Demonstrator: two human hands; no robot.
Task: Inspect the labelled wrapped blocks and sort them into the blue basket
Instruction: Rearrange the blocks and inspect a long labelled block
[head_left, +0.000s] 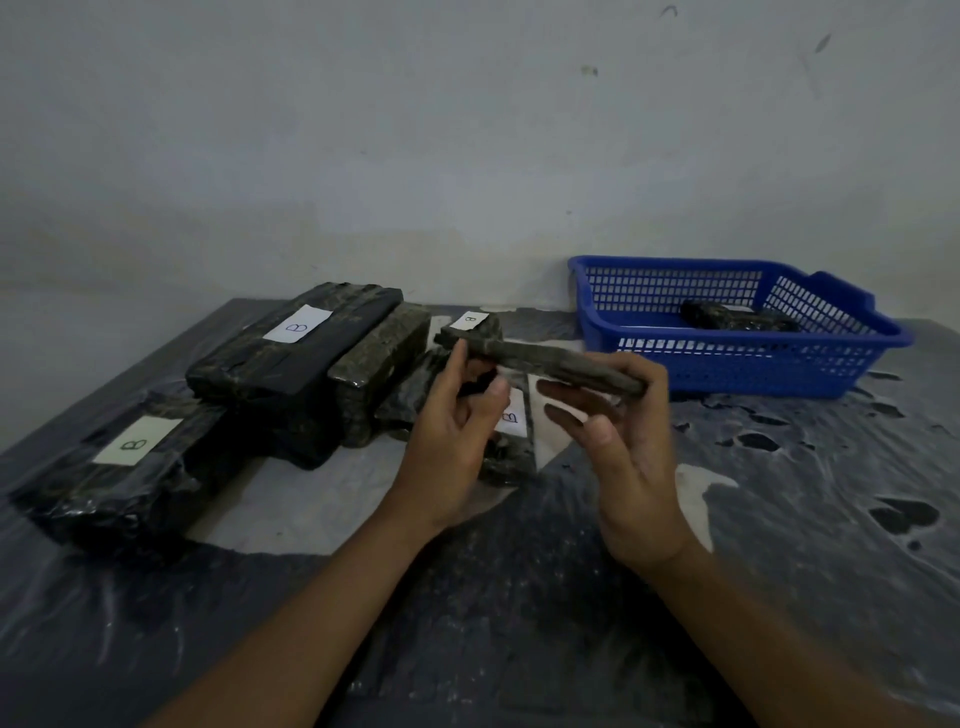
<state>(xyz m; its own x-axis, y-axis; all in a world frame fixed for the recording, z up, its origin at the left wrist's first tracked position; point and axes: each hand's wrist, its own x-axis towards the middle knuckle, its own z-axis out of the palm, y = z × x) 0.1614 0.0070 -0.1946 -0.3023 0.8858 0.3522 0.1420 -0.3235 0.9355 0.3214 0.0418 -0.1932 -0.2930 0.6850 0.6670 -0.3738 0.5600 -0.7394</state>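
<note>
Inspection step: left hand (457, 415) and right hand (618, 415) both pinching a thin wrapped block (540, 358) mid-air, centre; next, carrying it to the blue basket (748, 358) at 2 o'clock

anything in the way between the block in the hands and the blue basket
Nothing visible. The held block, gripped by the left hand and right hand, sits left of the blue basket; only bare table lies between. One wrapped block already lies inside, leaving room.
</note>
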